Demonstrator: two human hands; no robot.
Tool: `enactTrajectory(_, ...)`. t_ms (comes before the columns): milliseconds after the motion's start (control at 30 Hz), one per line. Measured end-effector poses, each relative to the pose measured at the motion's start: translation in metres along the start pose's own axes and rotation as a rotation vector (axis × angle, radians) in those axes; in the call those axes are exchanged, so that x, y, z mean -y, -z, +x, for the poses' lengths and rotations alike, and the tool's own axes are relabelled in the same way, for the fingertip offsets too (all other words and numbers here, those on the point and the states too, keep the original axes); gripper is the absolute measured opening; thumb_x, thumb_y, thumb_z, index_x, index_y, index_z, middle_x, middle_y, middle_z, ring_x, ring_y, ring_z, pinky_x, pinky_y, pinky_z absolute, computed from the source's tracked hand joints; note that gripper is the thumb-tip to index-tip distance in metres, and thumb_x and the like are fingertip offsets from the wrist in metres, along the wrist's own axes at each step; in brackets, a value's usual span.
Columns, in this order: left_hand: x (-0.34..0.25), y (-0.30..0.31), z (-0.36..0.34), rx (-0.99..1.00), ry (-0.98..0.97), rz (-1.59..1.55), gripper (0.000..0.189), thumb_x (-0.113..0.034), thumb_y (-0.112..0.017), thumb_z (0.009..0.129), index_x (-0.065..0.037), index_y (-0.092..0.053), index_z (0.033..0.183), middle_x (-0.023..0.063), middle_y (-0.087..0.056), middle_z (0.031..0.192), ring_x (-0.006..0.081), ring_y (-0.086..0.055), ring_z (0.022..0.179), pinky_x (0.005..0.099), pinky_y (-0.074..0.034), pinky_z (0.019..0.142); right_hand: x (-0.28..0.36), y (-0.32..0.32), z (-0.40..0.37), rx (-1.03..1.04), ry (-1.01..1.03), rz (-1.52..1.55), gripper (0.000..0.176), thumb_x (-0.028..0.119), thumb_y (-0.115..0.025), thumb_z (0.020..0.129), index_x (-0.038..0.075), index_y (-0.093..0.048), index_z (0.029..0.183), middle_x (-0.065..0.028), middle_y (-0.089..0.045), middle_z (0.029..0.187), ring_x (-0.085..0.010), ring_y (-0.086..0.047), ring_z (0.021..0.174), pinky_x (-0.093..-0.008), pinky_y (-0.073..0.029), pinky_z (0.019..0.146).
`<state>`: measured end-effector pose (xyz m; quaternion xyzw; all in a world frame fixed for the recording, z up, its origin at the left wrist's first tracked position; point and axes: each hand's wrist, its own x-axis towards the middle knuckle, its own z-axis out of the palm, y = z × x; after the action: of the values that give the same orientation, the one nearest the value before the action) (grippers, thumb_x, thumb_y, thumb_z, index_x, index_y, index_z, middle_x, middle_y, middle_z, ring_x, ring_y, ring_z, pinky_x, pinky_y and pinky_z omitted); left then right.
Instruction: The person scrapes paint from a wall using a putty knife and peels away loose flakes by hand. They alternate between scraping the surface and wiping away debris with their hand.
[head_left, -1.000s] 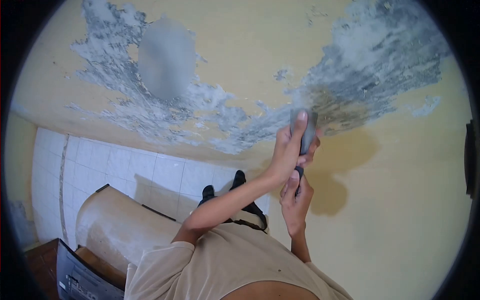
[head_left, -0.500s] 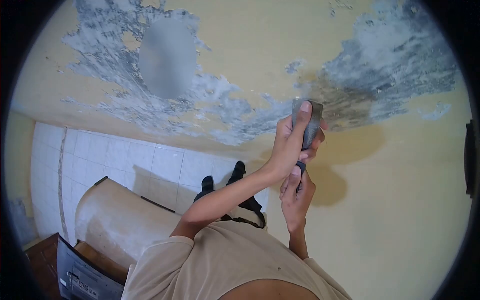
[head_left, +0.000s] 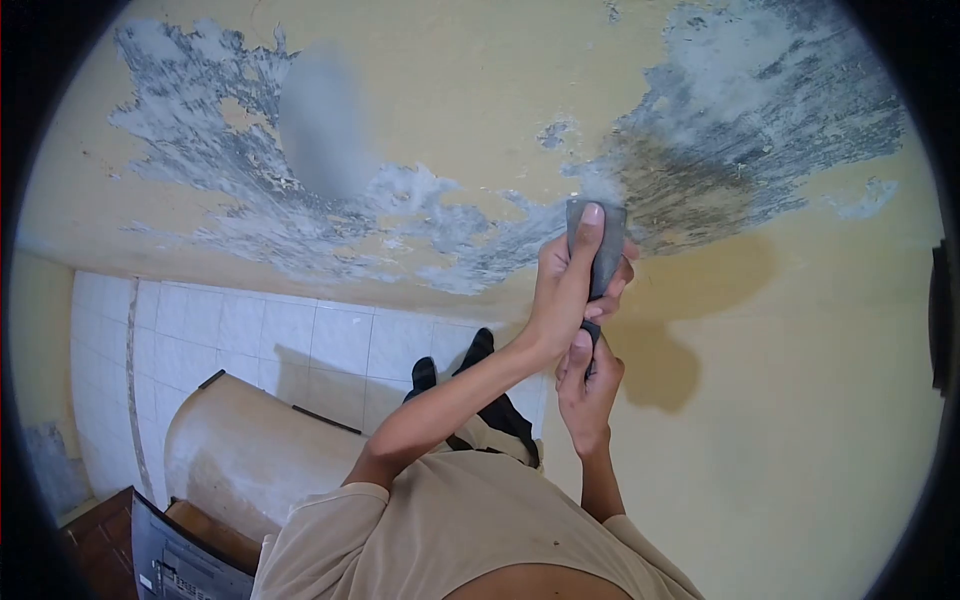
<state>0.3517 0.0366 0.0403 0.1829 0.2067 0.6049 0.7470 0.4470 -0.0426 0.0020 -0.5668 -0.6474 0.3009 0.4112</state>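
A scraper with a flat grey blade (head_left: 607, 250) has its wide edge against the yellow wall (head_left: 480, 100), beside a patch of peeled paint (head_left: 700, 190). Around the blade is my left hand (head_left: 570, 285), its thumb lying flat along the metal and its fingers curled behind. Lower down, my right hand (head_left: 588, 385) grips the dark handle (head_left: 592, 330). Both hands are closed on the same tool.
White floor tiles (head_left: 340, 340) lie below the wall, with my feet in dark footwear on them. A pale curved piece of furniture (head_left: 260, 450) and a dark flat panel (head_left: 185, 550) stand at lower left. More peeled paint (head_left: 220, 130) spreads at upper left.
The blade and both hands have shifted slightly left in view. The wall patches and furniture have also shifted as the camera view moved a little. Both hands keep their hold.
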Motion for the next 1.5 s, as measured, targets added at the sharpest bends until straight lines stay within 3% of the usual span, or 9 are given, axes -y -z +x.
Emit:
enactTrajectory(400, -0.003, -0.010, 0.004, 0.016, -0.032, -0.013, 0.061, -0.056, -0.041, 0.098, 0.002, -0.057, 0.084, 0.0015, -0.045, 0.054, 0.0037, -0.033, 0.037, 0.0208, -0.026, 0.035, 0.009, 0.006, 0.004, 0.011, -0.010, -0.033, 0.032, 0.027, -0.040, 0.104, 0.002, -0.048, 0.085, 0.0030, -0.042, 0.052, -0.0044, -0.039, 0.044, -0.0225, -0.031, 0.042)
enactTrajectory(467, -0.005, -0.012, 0.004, 0.007, -0.027, 0.049, 0.061, -0.056, -0.041, 0.098, 0.001, -0.056, 0.084, 0.0012, -0.045, 0.054, 0.0035, -0.033, 0.037, 0.0203, -0.026, 0.035, 0.002, 0.002, 0.004, -0.050, -0.108, 0.063, 0.025, 0.021, -0.046, 0.100, -0.001, -0.057, 0.100, -0.0028, -0.046, 0.052, -0.0110, -0.049, 0.046, -0.0280, -0.038, 0.046)
enactTrajectory(667, -0.004, -0.011, 0.001, -0.025, 0.008, -0.012, 0.059, -0.059, -0.045, 0.095, -0.002, -0.057, 0.084, 0.0009, -0.045, 0.056, 0.0028, -0.030, 0.038, 0.0186, -0.024, 0.035, 0.011, 0.011, 0.002, -0.015, -0.112, -0.071, 0.025, 0.020, -0.045, 0.100, -0.001, -0.057, 0.105, -0.0048, -0.049, 0.056, -0.0119, -0.051, 0.047, -0.0285, -0.039, 0.047)
enactTrajectory(700, -0.009, -0.012, 0.003, -0.023, -0.004, -0.013, 0.059, -0.059, -0.045, 0.095, -0.002, -0.057, 0.084, 0.0009, -0.045, 0.056, 0.0028, -0.030, 0.038, 0.0186, -0.024, 0.035, 0.012, 0.009, 0.003, -0.018, -0.065, -0.069, 0.033, 0.028, -0.040, 0.104, 0.002, -0.048, 0.085, 0.0022, -0.041, 0.052, -0.0041, -0.039, 0.044, -0.0224, -0.031, 0.041)
enactTrajectory(1000, -0.009, -0.009, 0.003, 0.042, -0.030, 0.026, 0.060, -0.058, -0.043, 0.096, -0.001, -0.056, 0.086, 0.0007, -0.044, 0.056, 0.0035, -0.030, 0.037, 0.0201, -0.024, 0.035, 0.007, -0.002, 0.004, -0.064, -0.011, -0.042, 0.034, 0.029, -0.040, 0.104, 0.002, -0.049, 0.086, 0.0028, -0.041, 0.052, -0.0040, -0.041, 0.045, -0.0222, -0.033, 0.042)
enactTrajectory(1067, -0.010, -0.008, 0.004, 0.043, -0.023, 0.026, 0.060, -0.058, -0.043, 0.096, -0.001, -0.056, 0.086, 0.0006, -0.045, 0.056, 0.0036, -0.031, 0.037, 0.0202, -0.025, 0.035, 0.010, -0.002, 0.002, -0.033, -0.066, 0.020, 0.024, 0.017, -0.046, 0.099, -0.003, -0.059, 0.102, -0.0076, -0.051, 0.056, -0.0141, -0.049, 0.047, -0.0312, -0.040, 0.047)
enactTrajectory(1333, -0.038, -0.017, -0.001, 0.039, -0.095, 0.047, 0.061, -0.058, -0.041, 0.097, -0.001, -0.057, 0.083, 0.0010, -0.047, 0.055, 0.0031, -0.034, 0.037, 0.0199, -0.027, 0.035, 0.022, -0.003, 0.007, -0.042, 0.022, -0.037, 0.020, 0.016, -0.049, 0.098, -0.002, -0.059, 0.100, -0.0117, -0.051, 0.058, -0.0168, -0.052, 0.048, -0.0325, -0.042, 0.049)
enactTrajectory(1433, -0.003, -0.013, 0.004, 0.010, -0.070, 0.019, 0.061, -0.057, -0.041, 0.097, 0.000, -0.057, 0.083, 0.0009, -0.047, 0.056, 0.0031, -0.034, 0.037, 0.0199, -0.026, 0.035, 0.010, 0.013, 0.004, 0.002, -0.125, -0.033, 0.019, 0.015, -0.050, 0.097, -0.001, -0.061, 0.101, -0.0124, -0.053, 0.060, -0.0183, -0.054, 0.049, -0.0306, -0.043, 0.050)
enactTrajectory(1500, 0.000, -0.011, 0.003, -0.001, -0.021, 0.001, 0.061, -0.057, -0.041, 0.097, 0.001, -0.056, 0.085, 0.0011, -0.047, 0.056, 0.0032, -0.034, 0.037, 0.0198, -0.025, 0.035, 0.008, 0.004, 0.008, -0.037, -0.048, -0.038, 0.020, 0.016, -0.050, 0.098, -0.001, -0.060, 0.100, -0.0121, -0.053, 0.060, -0.0176, -0.053, 0.049, -0.0303, -0.043, 0.050)
